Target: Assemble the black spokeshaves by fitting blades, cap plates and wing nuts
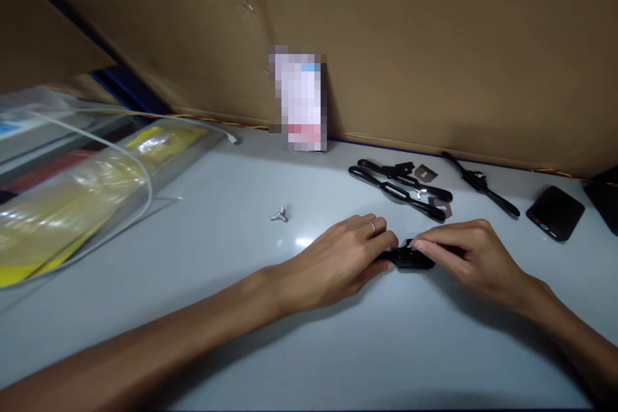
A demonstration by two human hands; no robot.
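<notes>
A black spokeshave (414, 261) lies low over the grey table, with its middle part showing between my hands. My left hand (352, 251) is closed round its left handle, a ring on one finger. My right hand (466, 251) pinches at the middle of the tool with thumb and fingertips; a tiny shiny bit shows there, too small to name. Behind my hands lie two more black spokeshave bodies (396, 190), with metal blades (426, 173) and a small silver screw (421, 193) among them. Another spokeshave (480, 182) rests farther right.
Silver thumbscrews (280, 214) lie left of my hands. A dark phone (555, 213) is at the right. Plastic-wrapped yellow packs (96, 199) and a white cable (150, 190) fill the left side. A blurred-out card (302, 100) leans on the cardboard wall (410, 32).
</notes>
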